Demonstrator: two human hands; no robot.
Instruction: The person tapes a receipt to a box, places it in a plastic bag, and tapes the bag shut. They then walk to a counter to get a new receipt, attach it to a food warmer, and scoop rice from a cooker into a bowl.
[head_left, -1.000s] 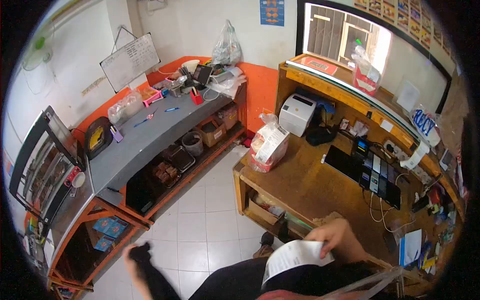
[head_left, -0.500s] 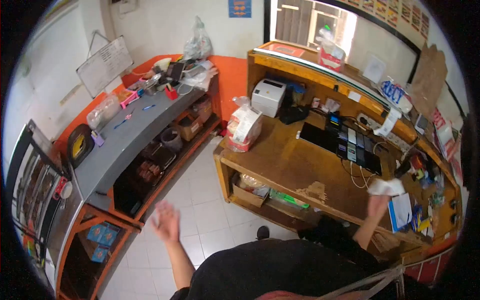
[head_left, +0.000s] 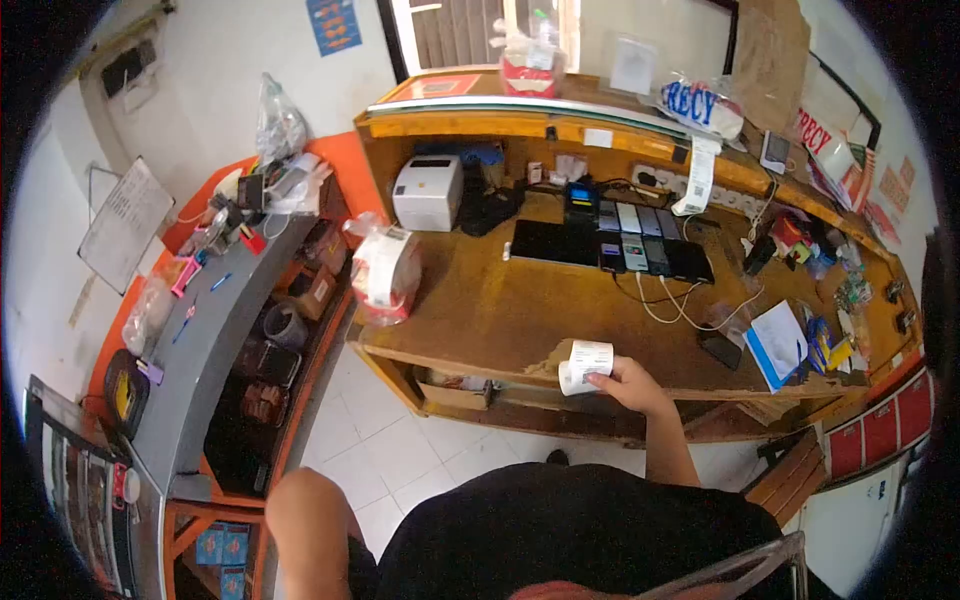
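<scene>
My right hand (head_left: 635, 386) pinches a curled, printed paper receipt (head_left: 587, 366) over the front edge of the wooden counter (head_left: 480, 320). My left arm (head_left: 308, 515) is bent at the lower left; its hand lies outside the picture. On the counter, a bag with red and white packaging and a paper slip (head_left: 385, 270) stands to the left. Several phones (head_left: 640, 240) lie beside a dark flat panel (head_left: 557, 243) farther back. A blue-and-white notepad (head_left: 778, 343) rests to the right of my right hand.
A white label printer (head_left: 428, 193) sits under the raised shelf. Another long receipt (head_left: 698, 175) hangs from that shelf. White cables (head_left: 660, 308) trail across the counter. A grey side counter (head_left: 215, 300) with pens runs along the left, and a red-and-white panel (head_left: 880, 425) is at right.
The view has turned right. My right hand has moved left with the receipt, from near the notepad to the counter's front edge. My left hand, open before, has gone out of view.
</scene>
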